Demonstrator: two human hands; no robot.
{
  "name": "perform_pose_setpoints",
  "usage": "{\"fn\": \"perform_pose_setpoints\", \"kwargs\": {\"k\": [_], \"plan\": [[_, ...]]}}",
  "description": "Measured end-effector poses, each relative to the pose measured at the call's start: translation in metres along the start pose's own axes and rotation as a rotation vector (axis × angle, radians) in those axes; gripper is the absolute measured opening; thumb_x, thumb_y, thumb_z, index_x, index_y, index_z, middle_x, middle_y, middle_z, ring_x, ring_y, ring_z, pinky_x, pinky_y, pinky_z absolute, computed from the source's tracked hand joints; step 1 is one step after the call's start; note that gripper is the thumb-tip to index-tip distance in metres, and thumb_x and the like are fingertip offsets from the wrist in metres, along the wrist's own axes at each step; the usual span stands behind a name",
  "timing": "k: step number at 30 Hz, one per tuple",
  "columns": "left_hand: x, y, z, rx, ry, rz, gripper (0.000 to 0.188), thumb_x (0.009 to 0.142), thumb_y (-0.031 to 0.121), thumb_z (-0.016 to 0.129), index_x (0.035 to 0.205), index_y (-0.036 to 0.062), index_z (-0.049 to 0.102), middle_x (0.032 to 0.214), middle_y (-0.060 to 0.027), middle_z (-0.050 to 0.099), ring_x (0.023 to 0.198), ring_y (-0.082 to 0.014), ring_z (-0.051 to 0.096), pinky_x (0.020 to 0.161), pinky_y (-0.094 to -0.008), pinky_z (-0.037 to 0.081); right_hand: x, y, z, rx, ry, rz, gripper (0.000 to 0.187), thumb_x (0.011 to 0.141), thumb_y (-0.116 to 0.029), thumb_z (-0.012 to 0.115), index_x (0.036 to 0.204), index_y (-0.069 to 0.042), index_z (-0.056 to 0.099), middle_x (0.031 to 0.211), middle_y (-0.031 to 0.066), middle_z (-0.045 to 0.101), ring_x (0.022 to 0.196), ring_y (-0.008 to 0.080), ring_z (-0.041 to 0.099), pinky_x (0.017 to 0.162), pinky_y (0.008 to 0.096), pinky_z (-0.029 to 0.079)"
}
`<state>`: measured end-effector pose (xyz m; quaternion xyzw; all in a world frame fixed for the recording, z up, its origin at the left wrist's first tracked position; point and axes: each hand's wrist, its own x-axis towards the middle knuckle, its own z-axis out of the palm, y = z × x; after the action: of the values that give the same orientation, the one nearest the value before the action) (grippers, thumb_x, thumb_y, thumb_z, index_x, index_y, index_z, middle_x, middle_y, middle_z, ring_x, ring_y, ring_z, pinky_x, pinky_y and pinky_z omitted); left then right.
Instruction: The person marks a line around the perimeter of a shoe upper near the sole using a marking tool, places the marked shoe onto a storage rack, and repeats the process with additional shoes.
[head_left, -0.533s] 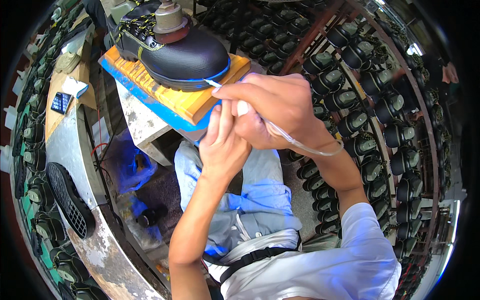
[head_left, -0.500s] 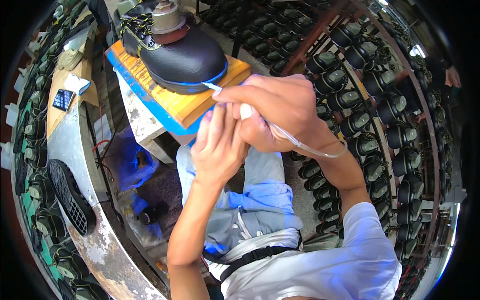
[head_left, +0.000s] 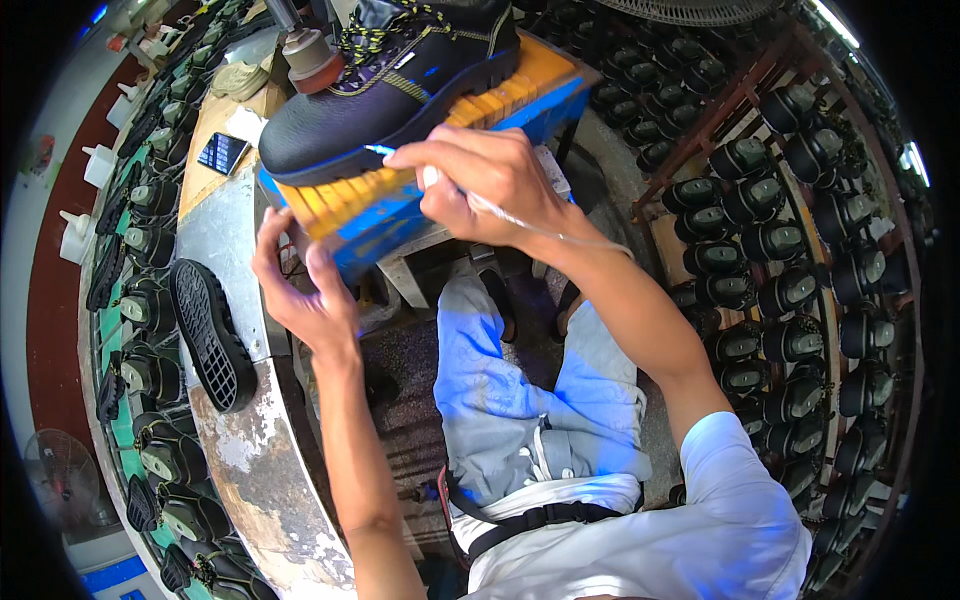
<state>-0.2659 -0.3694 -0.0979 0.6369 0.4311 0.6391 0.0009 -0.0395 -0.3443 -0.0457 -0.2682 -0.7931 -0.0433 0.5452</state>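
Observation:
A black safety shoe (head_left: 355, 125) with yellow-flecked laces lies on a yellow slatted wooden block (head_left: 345, 205) with a blue base, its toe to the left. A round metal press foot (head_left: 312, 58) bears on the shoe from above. My right hand (head_left: 485, 185) is closed around a slim pen-like applicator (head_left: 380, 150), its tip at the seam between upper and sole, where a blue line shows. From this hand a thin clear tube (head_left: 560, 236) trails along the wrist. My left hand (head_left: 312, 290) is open, fingers apart, by the block's near left corner; I cannot tell if it touches.
On the worn metal bench (head_left: 250, 430) at left lie a loose black sole (head_left: 212, 335) and a phone (head_left: 222, 153). Beyond it, shoes line a green conveyor (head_left: 145, 400). A rack (head_left: 800, 250) full of black shoes stands close on the right.
The block and shoe have turned, so the toe now points left instead of right. My left hand has come away from my right and moved left, its fingers spreading. The view has shifted.

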Motion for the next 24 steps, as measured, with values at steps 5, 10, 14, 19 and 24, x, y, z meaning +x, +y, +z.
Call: {"fn": "perform_pose_setpoints", "kwargs": {"k": [5, 10, 14, 19, 24], "plan": [[0.036, -0.012, 0.006, 0.258, -0.158, -0.099, 0.088, 0.071, 0.034, 0.098, 0.137, -0.0043, 0.056, 0.129, -0.0222, 0.064, 0.119, -0.0346, 0.063, 0.105, -0.0419, 0.048, 0.001, 0.041, -0.015, -0.137, -0.034, -0.061, 0.023, 0.085, -0.006, 0.061, 0.103, -0.002, 0.075, 0.081, 0.0111, 0.069, 0.065, 0.0265, 0.068, 0.059, 0.0360, 0.054], [0.052, -0.032, 0.015, 0.258, -0.185, -0.212, 0.099, 0.063, 0.035, 0.102, 0.141, -0.0065, 0.056, 0.118, -0.0169, 0.070, 0.105, -0.0261, 0.066, 0.097, -0.0367, 0.052, -0.001, 0.044, -0.057, -0.344, -0.069, -0.045, 0.025, 0.076, -0.002, 0.068, 0.101, -0.004, 0.074, 0.078, 0.0087, 0.069, 0.065, 0.0268, 0.069, 0.058, 0.0359, 0.057], [0.069, -0.080, 0.025, 0.101, -0.248, -0.095, 0.089, 0.067, 0.027, 0.098, 0.143, 0.0009, 0.059, 0.136, -0.0151, 0.067, 0.120, -0.0263, 0.064, 0.103, -0.0366, 0.050, -0.015, 0.038, -0.092, -0.434, -0.135, -0.003, 0.025, 0.077, -0.003, 0.069, 0.102, -0.003, 0.072, 0.081, 0.0098, 0.069, 0.065, 0.0281, 0.069, 0.059, 0.0375, 0.057], [0.094, -0.105, 0.045, 0.354, -0.163, 0.110, 0.063, 0.076, 0.034, 0.091, 0.128, 0.0061, 0.071, 0.141, -0.0188, 0.064, 0.129, -0.0380, 0.060, 0.110, -0.0440, 0.047, -0.018, 0.006, -0.100, -0.428, -0.247, -0.027, 0.028, 0.078, -0.003, 0.068, 0.106, -0.002, 0.071, 0.082, 0.0101, 0.068, 0.063, 0.0267, 0.069, 0.057, 0.0365, 0.058], [-0.010, 0.039, 0.037, -0.345, -0.394, 0.348, 0.035, 0.078, 0.030, 0.088, 0.105, 0.0095, 0.079, 0.121, -0.0121, 0.075, 0.123, -0.0335, 0.065, 0.108, -0.0480, 0.049, -0.021, -0.010, -0.090, -0.377, -0.283, -0.036, 0.033, 0.077, -0.004, 0.070, 0.110, -0.001, 0.070, 0.083, 0.0086, 0.067, 0.065, 0.0241, 0.071, 0.059, 0.0351, 0.058]]}}
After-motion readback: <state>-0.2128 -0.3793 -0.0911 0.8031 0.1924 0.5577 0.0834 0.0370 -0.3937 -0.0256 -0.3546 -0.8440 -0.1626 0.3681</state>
